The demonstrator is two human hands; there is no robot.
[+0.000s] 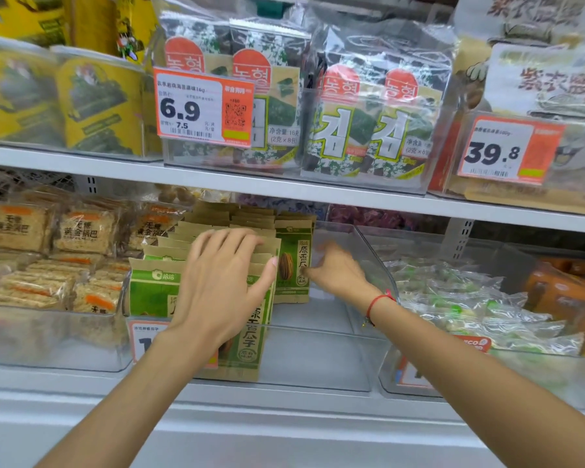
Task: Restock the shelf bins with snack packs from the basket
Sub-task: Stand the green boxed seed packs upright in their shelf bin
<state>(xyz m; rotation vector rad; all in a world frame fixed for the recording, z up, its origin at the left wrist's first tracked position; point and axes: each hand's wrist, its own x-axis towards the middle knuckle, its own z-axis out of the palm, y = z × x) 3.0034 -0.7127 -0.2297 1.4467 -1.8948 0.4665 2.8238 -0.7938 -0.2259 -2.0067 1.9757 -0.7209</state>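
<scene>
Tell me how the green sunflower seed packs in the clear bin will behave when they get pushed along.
The sunflower seed packs look like flat paper pouches, so probably light and somewhat bendable. They stand upright in rows, and the right half of the clear bin beside them is bare, so a push may topple them that way. The left hand lies flat across their tops, likely steadying them.

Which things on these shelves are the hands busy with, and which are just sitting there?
Busy with:
- green sunflower seed packs, standing in rows
- clear bin holding them
- left hand, resting flat on the packs
- right hand, at the rightmost pack

Just sitting there:
- seaweed packs on the upper shelf
- rice crackers
- 6.9 price tag
</scene>
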